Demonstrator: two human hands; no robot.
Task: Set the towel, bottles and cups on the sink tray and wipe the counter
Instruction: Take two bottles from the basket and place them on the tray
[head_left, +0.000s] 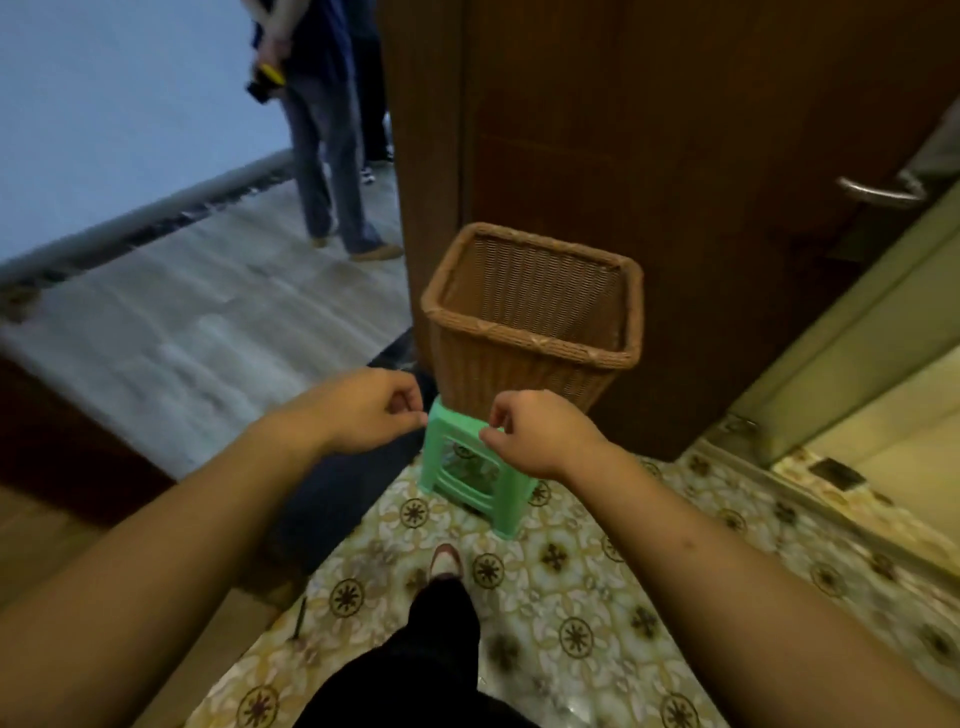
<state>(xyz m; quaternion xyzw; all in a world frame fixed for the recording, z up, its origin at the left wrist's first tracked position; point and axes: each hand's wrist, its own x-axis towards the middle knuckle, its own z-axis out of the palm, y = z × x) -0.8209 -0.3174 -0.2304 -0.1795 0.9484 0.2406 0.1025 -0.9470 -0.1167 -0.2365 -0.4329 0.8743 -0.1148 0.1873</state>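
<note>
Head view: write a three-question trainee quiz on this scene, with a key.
1. True or false: the wicker basket stands on the green stool.
2. Is either the left hand or the right hand holding an object?
3. The door handle is: A) left of the basket, B) right of it.

Key: 1 true; 2 no, both are loosely curled and hold nothing; 3 B.

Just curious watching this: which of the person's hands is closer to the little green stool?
Right. The right hand overlaps the green stool at its top edge; the left hand sits just off its left corner.
</note>
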